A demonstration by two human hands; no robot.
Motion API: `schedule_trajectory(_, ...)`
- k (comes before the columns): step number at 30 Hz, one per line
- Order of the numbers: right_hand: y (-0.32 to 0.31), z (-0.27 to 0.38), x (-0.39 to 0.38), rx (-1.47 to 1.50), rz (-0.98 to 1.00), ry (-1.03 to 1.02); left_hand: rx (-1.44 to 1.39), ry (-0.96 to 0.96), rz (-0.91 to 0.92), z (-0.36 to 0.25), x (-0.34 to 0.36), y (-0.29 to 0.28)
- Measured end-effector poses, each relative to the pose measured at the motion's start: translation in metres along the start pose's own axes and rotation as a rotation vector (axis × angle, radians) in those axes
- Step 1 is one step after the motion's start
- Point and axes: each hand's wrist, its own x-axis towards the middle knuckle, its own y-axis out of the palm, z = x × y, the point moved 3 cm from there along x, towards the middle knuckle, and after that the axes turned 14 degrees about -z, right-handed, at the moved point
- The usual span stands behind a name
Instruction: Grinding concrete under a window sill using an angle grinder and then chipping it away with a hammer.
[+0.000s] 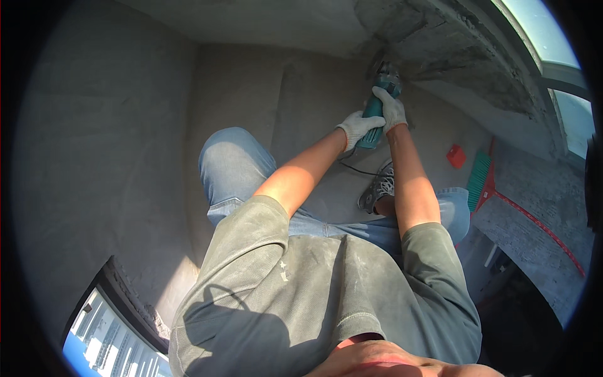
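I hold a teal angle grinder (372,129) with both gloved hands, out in front of my knees. My left hand (360,126), in a white knit glove, is closed round the rear of its body. Farther up, my right hand (392,109), in a matching glove, grips the tool just behind its metal head (387,76). The disc end lies close to the rough grey wall base; whether it touches the surface cannot be made out. From the grinder's rear a dark cord (361,169) runs down past my shoe (379,190).
A broom (480,179) with green bristles and a red patterned handle (540,223) lies at the right. Near it is a small red object (456,156). Rough concrete (465,56) and a window frame (556,75) rise at the upper right. A plain wall (113,138) stands left.
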Motion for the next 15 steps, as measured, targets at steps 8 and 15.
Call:
schedule_trajectory(8,0.018,0.008,0.0,-0.026,-0.081,-0.079,0.032,0.071,-0.009,-0.005,0.022,-0.016)
schedule_trajectory(15,0.018,0.005,0.01,-0.02,-0.107,-0.101,0.047,0.106,-0.034,-0.005,0.032,-0.018)
